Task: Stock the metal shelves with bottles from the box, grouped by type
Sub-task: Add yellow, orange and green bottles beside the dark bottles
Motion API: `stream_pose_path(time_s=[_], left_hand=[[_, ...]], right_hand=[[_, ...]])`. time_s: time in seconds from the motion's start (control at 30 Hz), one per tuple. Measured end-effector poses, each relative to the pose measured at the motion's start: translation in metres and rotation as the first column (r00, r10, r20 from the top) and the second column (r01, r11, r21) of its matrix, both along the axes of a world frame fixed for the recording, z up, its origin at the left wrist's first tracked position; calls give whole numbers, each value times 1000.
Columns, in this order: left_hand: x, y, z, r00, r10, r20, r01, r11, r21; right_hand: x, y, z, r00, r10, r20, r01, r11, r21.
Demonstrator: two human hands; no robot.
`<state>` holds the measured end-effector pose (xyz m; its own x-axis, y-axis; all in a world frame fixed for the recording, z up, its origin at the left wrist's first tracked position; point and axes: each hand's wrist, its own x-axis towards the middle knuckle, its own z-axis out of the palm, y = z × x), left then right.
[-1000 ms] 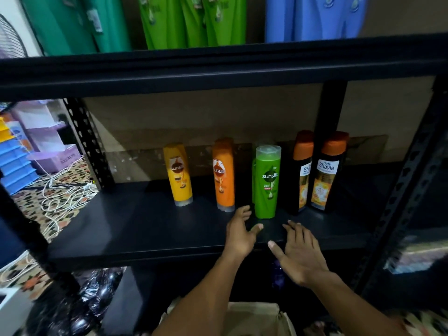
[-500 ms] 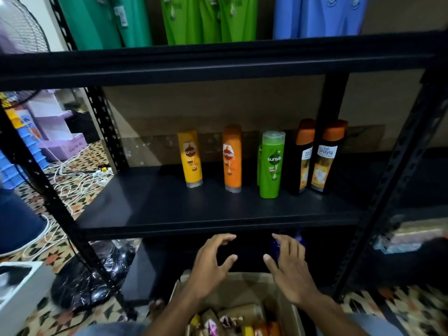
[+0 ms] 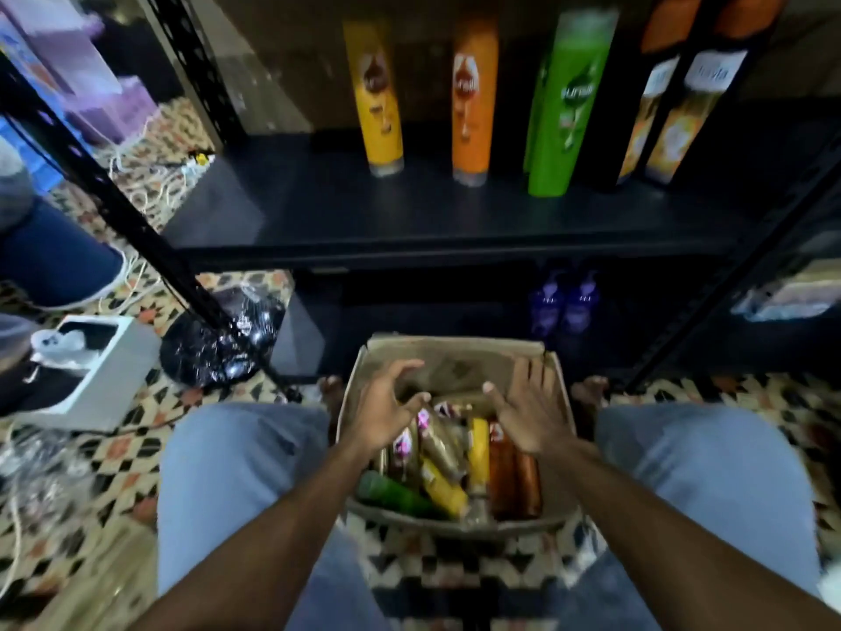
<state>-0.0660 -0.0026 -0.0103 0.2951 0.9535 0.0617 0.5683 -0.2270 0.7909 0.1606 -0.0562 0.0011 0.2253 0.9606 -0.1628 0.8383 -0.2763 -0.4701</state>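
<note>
A cardboard box (image 3: 459, 350) stands on the floor between my knees, holding several lying bottles: gold, yellow (image 3: 478, 444), green (image 3: 393, 491) and orange-brown (image 3: 514, 475). My left hand (image 3: 387, 405) hovers over the box's left half with spread, slightly bent fingers and holds nothing. My right hand (image 3: 530, 414) hovers over the right half, fingers straight and empty. On the black metal shelf (image 3: 409, 220) above stand a yellow bottle (image 3: 375, 97), an orange bottle (image 3: 473, 102), a green bottle (image 3: 566, 107) and two black bottles with orange caps (image 3: 682, 102).
Two purple bottles (image 3: 564, 307) stand on the lower shelf behind the box. A black shelf post (image 3: 136, 220) slants at the left, with a black plastic bag (image 3: 223, 343) at its foot. White cables and a grey box (image 3: 91, 366) lie on the patterned floor.
My view has tilted down from the shelf to the box. Both hands have dropped from the shelf edge to just above the bottles in the box.
</note>
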Motion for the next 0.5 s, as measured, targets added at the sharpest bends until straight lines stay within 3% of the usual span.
stream_pose_path(time_s=[0.27, 0.43, 0.5], left_hand=[[-19, -8, -56, 991, 42, -128, -72, 967, -242], [-26, -7, -87, 957, -59, -283, -60, 917, -395], [-29, -6, -98, 949, -155, -275, -7, 862, -507]], right_hand=[[-4, -21, -68, 999, -41, -11, 39, 989, -146], [-11, -26, -105, 999, -36, 11, 38, 967, -250], [-15, -25, -118, 998, -51, -24, 41, 947, -318]])
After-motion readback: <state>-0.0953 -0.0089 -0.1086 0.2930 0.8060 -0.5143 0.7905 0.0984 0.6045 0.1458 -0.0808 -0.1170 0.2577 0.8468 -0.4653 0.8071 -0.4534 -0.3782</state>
